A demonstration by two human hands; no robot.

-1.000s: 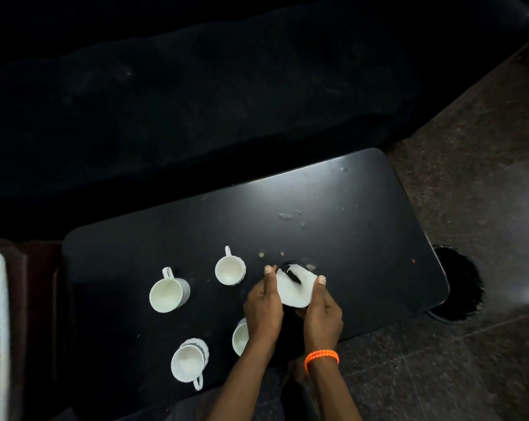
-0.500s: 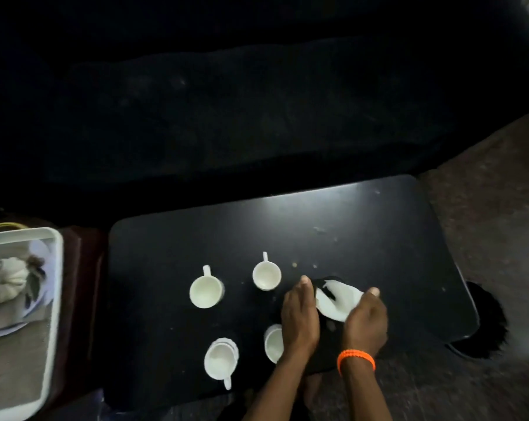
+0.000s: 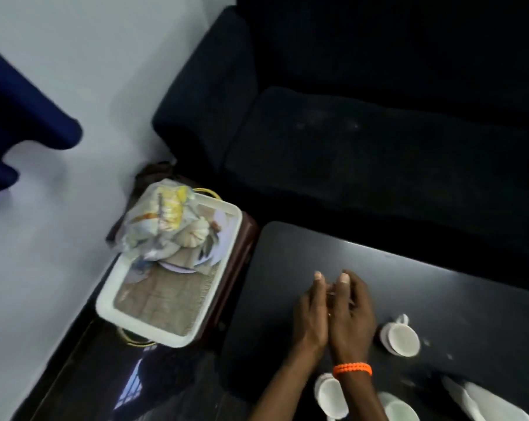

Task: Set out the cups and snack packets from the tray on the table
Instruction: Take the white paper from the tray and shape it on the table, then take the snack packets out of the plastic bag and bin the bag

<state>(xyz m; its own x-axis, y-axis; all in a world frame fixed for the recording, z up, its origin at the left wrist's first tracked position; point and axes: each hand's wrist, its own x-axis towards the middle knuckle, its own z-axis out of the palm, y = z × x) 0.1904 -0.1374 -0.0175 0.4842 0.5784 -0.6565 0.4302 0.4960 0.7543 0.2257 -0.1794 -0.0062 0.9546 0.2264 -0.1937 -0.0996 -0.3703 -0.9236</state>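
Note:
Both my hands hover side by side over the black table [image 3: 439, 287], fingers straight and holding nothing. My left hand [image 3: 311, 314] is beside my right hand [image 3: 352, 314], which wears an orange bracelet. A white cup [image 3: 402, 336] stands just right of them, and two more white cups [image 3: 330, 394] [image 3: 400, 409] sit by my right forearm. A white packet [image 3: 485, 404] lies at the bottom right. To the left, the white tray [image 3: 166, 337] holds a clear bag of snack packets [image 3: 161, 220], a white bundle [image 3: 194, 236] and a plate.
The tray rests on a dark red-brown stand [image 3: 242, 259] touching the table's left end. A dark sofa [image 3: 363, 153] runs behind the table. A white wall [image 3: 59, 238] is at the left, with blue cloth [image 3: 20, 117] hanging at the top left.
My hands have let go of the white packet and moved left across the table. The view has swung left, bringing the tray fully into sight.

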